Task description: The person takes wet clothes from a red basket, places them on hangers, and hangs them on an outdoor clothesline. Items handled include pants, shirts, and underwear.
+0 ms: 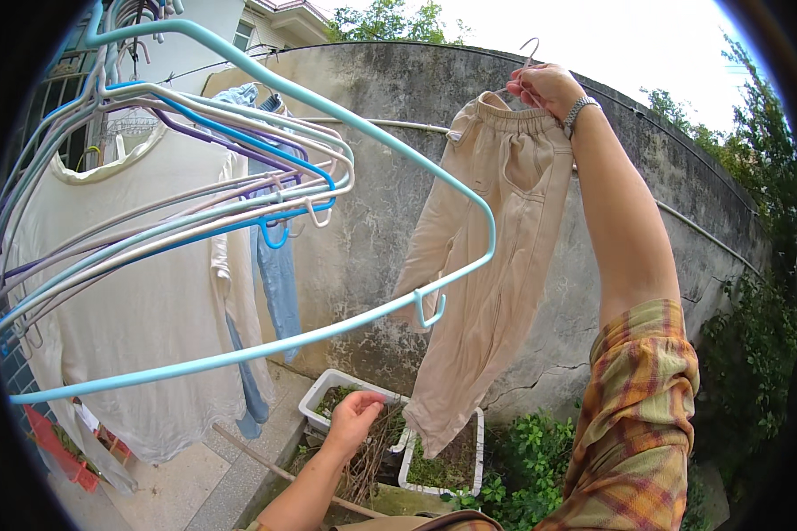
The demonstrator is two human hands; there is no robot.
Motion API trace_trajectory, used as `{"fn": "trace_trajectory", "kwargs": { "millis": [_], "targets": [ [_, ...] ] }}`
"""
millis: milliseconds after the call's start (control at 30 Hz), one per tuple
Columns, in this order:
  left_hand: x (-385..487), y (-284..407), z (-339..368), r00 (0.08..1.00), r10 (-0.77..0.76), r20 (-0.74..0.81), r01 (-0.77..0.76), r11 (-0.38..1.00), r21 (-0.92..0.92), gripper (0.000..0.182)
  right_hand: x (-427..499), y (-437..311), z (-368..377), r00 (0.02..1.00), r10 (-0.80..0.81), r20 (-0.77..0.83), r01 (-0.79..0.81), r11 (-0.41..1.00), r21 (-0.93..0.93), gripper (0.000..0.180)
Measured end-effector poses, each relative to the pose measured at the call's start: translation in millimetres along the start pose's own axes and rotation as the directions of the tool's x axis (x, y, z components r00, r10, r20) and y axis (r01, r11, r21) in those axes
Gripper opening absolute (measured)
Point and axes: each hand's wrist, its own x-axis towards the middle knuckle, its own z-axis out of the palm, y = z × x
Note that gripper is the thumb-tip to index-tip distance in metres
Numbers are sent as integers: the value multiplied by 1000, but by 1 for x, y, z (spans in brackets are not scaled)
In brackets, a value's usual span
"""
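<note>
My right hand (pixel 548 86) is raised and grips a thin pale hanger (pixel 529 58) just below its hook. From this hanger hang beige trousers (pixel 498 172) with an elastic waistband and a side pocket, their legs dangling in front of the wall. Low in the middle is my left hand (pixel 357 419), its fingers loosely curled, just left of a trouser hem and apart from it. I see nothing in it, but its palm side is partly hidden. A light blue hanger (pixel 345 317) with a small side hook spans the near left.
Several bunched hangers (pixel 239 219) fill the left, before a white long-sleeved top (pixel 153 332) and blue jeans (pixel 275 285). A weathered wall (pixel 365 265) carries a pale pole (pixel 704 229). Below stand white planters (pixel 405 468), a wooden stick (pixel 259 461) and green plants (pixel 531 445).
</note>
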Motion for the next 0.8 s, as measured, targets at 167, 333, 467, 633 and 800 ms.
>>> {"fn": "trace_trajectory", "kwargs": {
  "millis": [167, 333, 467, 633, 800],
  "targets": [
    [26, 11, -54, 997, -74, -37, 75, 997, 29, 15, 59, 11, 16, 998, 6, -69, -2, 999, 55, 14],
    [36, 24, -86, 998, -27, -50, 24, 998, -55, 14, 91, 36, 30, 992, 47, -113, -44, 999, 32, 15],
    [31, 25, -99, 995, -64, -71, 61, 997, -44, 17, 94, 64, 41, 983, 109, -147, -114, 993, -25, 13],
    [13, 21, -101, 988, -112, -110, 108, 993, -45, 15, 94, 97, 44, 994, 111, 19, -111, 994, 1, 12],
    [-28, 17, -101, 983, -132, -124, 126, 991, -51, 13, 89, 81, 20, 993, -75, 95, 121, 651, -750, 32]
  ]
}}
